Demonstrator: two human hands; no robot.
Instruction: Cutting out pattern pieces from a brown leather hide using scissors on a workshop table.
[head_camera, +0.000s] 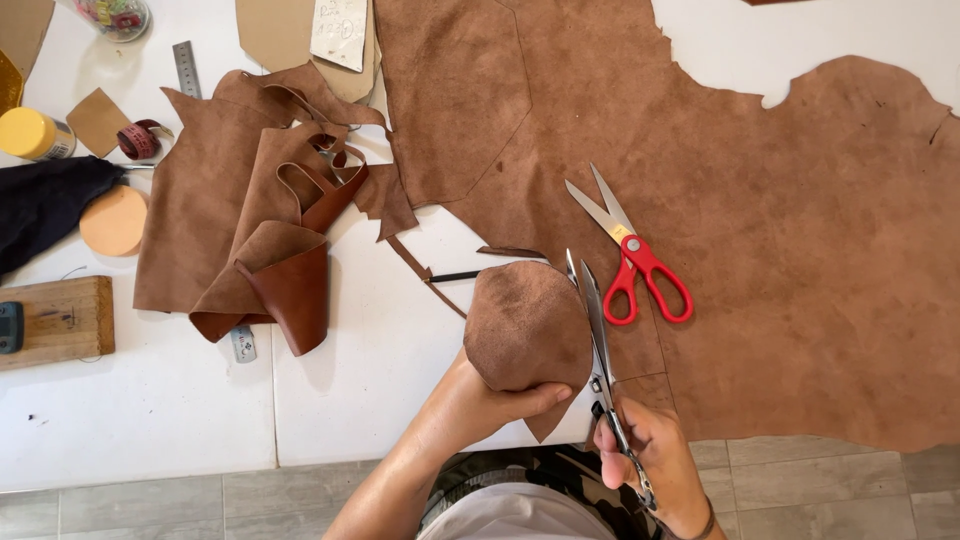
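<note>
The left hand (490, 400) is pinching a rounded suede piece (525, 325) just left of the steel shears (597, 340), blades pointing away, which the right hand (655, 460) is gripping.

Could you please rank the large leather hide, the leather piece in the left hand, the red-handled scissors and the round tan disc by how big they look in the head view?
1. Large leather hide, by far.
2. Leather piece in the left hand; raised towards the camera, so possibly flattered.
3. Red-handled scissors.
4. Round tan disc, close to the scissors in area.
</note>
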